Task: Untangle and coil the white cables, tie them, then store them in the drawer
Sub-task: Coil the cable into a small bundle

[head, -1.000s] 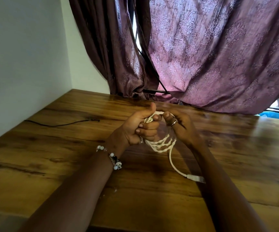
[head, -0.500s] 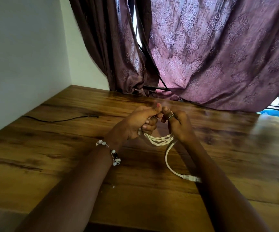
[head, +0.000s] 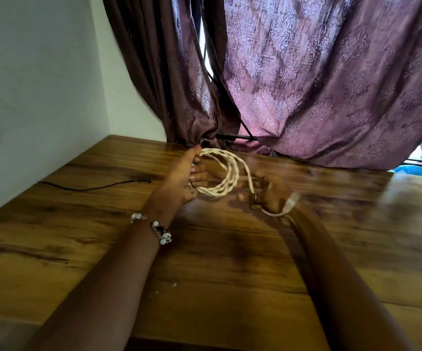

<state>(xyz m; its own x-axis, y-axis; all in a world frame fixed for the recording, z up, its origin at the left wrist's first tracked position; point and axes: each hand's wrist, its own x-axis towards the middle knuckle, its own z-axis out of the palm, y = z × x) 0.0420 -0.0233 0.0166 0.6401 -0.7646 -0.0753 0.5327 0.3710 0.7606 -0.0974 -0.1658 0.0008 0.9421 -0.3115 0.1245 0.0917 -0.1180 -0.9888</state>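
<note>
The left hand (head: 182, 178) held the coiled white cable (head: 226, 173) above the wooden table (head: 217, 262). Its thumb lay straight along the top of the loops, the tip pressing the strands at the far edge of the coil, while the other fingers (head: 199, 176) were curled through the inside of the loops, so the coil was clamped between thumb and fingers. The loops hung out to the right of those fingers, several strands together, twisted over one another.

One strand ran from the coil down into the right hand (head: 268, 196), just beside the loops. That hand's fingers were curled in around the strand, a ring showing on one of them. The cable's free end, blurred, came out below the curled fingers and bent round the wrist side of the hand, ending in a pale plug (head: 292, 200).

A beaded bracelet (head: 154, 228) sat on the left wrist.
</note>
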